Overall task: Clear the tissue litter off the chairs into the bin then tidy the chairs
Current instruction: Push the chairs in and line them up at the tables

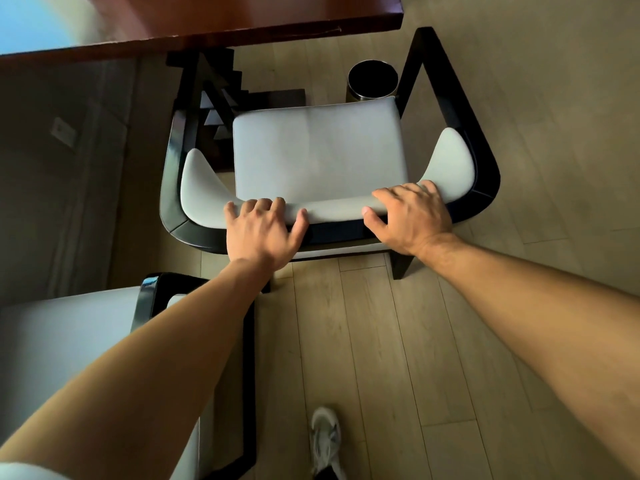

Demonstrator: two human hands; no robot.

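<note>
A black-framed chair (318,150) with a grey seat and curved grey backrest stands before me, facing the table. No tissue shows on its seat. My left hand (261,228) grips the top of the backrest at its left part, fingers over the padding and thumb on the black frame. My right hand (410,216) grips the backrest further right in the same way. A round black bin (372,79) stands on the floor just beyond the seat's far right corner. A second grey-seated chair (69,327) sits at the lower left, partly hidden by my left forearm.
A dark red-brown table (242,19) runs across the top, with its dark stepped base (214,91) under it by the chair's left side. Light wood floor (381,341) spreads to the right and behind the chair. My shoe (325,441) is at the bottom centre.
</note>
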